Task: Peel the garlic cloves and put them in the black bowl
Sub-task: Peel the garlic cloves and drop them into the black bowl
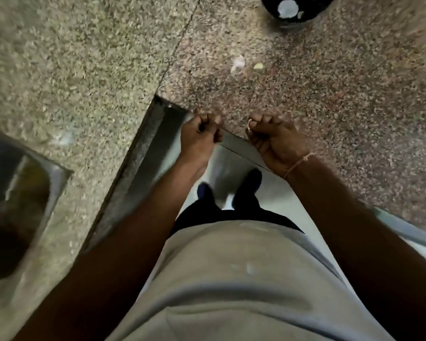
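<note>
Speckled granite counter (305, 94), steel sink (20, 203) – blurred

The black bowl (296, 8) is cut off by the top edge, its contents blurred.

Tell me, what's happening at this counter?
A person stands at a speckled stone counter, both hands at its edge. The left hand is curled, its contents hidden. The right hand fingers pinch what looks like a thin strip of garlic skin. A pale garlic piece and a scrap lie ahead; the black bowl sits farther back.
</note>
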Demonstrator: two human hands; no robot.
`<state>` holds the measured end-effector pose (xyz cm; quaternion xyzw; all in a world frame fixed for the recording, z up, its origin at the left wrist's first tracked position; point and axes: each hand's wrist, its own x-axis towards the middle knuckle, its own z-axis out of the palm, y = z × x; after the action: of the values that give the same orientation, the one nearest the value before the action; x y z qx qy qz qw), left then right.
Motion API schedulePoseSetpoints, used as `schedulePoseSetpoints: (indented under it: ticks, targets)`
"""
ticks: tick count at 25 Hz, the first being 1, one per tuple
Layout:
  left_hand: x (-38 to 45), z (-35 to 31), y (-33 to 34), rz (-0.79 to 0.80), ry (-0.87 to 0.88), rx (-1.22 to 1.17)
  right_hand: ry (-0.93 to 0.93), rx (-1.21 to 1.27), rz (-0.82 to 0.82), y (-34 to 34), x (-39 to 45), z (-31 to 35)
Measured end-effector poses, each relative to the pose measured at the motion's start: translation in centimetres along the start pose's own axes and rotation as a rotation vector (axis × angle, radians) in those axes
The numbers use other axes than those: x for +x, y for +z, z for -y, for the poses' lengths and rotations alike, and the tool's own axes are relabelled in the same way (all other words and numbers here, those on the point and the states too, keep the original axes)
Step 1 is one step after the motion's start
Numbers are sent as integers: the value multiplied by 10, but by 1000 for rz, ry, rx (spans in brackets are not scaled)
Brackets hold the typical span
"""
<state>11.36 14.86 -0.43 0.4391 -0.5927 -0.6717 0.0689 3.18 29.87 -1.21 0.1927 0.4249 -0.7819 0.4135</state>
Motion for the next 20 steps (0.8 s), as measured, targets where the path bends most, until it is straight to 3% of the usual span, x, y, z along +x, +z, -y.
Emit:
schedulePoseSetpoints:
  ticks: [5,8,15,20]
  targets:
    - [-43,26,-67,-135,-22,-209,137,-234,116,44,-2,-54]
    - [-76,54,-142,-313,-26,-392,228,-451,183,85,-11,-114]
    - [-204,184,-279,-682,-134,-672,540,-594,392,137,-92,-304]
    - [-277,282,-322,-919,-236,-818,677,-815,390,134,-137,-428]
